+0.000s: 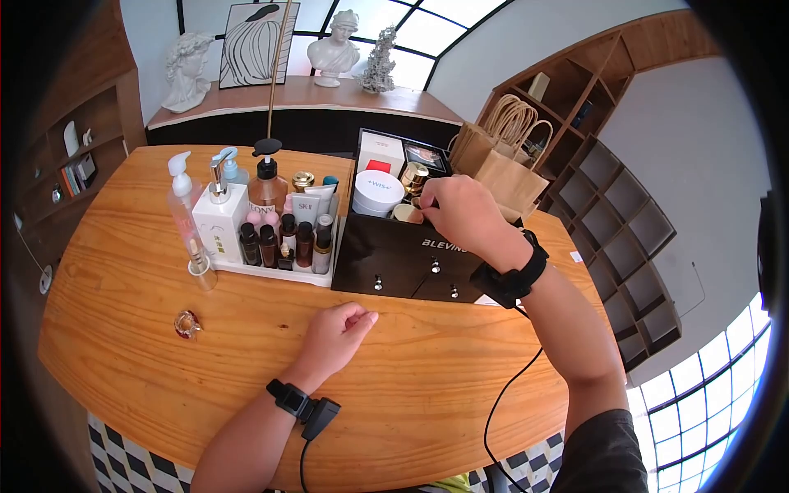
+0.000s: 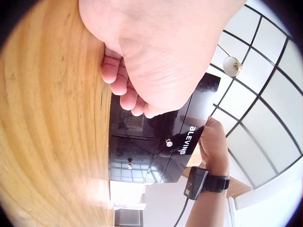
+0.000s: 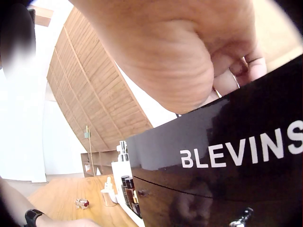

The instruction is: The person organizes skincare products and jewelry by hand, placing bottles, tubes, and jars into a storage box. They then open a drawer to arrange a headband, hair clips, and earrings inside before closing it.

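Note:
A black box with small knobs, lettered BLEVINS, stands on the table. My right hand reaches over its front edge, its curled fingers pinching the edge of a small gold-rimmed jar in the open top. Beside that jar are a white round jar, a gold-capped jar and a white carton. In the right wrist view, the box front partly hides the fingertips. My left hand rests on the table before the box, fingers loosely curled, holding nothing.
Left of the box, a white tray holds several bottles and tubes. A clear bottle and a red-and-clear ring-shaped object lie further left. Paper bags stand behind the box's right side. A black cable crosses the table.

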### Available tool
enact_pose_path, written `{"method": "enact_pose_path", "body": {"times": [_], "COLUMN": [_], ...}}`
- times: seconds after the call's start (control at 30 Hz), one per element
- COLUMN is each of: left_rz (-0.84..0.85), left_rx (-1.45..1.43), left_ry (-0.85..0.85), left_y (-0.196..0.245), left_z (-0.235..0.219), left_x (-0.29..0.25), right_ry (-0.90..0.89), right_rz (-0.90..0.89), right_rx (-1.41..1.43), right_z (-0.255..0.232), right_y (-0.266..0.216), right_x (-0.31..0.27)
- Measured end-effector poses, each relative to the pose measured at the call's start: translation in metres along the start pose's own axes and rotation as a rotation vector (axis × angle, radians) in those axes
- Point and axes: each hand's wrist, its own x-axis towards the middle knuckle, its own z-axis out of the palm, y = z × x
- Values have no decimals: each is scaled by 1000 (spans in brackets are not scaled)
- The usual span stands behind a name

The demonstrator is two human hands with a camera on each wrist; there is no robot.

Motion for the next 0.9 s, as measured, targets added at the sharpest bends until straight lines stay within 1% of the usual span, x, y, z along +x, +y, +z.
{"method": "enact_pose_path", "body": {"times": [0.1,0.2,0.37,0.5,0.57,0.6,0.67,0.7,0.77,0.8,0.87,0.9], "left_rz": [-7,-12,-11,-6,-1,-2,17,16,10,9,8,5], "left_rx": [12,29,22,32,24,26,65,66,48,50,30,32], "left_ry": [-23,-23,-18,-14,-10,-14,-10,-11,-20,-22,-14,-16], "left_y": [4,6,3,1,0,-1,-3,-2,0,0,-1,-1], "left_z": [-2,-2,0,1,1,1,1,1,0,1,2,2], "left_x": [-1,-1,0,0,0,0,1,1,0,0,0,0], "right_ry": [-28,20,14,28,31,31,116,116,338,338,383,465], "right_rz": [-24,-48,9,39,-32,-28,-111,-109,-201,-200,-37,-35], "right_rx": [64,60,14,52,99,101,159,160,282,283,372,444], "right_z": [0,0,1,1,3,4,6,6,3,-4,-17,-16], "right_y": [2,2,-1,-3,-1,0,1,0,-4,-9,-16,-15], "right_x": [-1,-2,-1,-7,-12,-16,-24,-28,-40,-48,-66,-75]}}
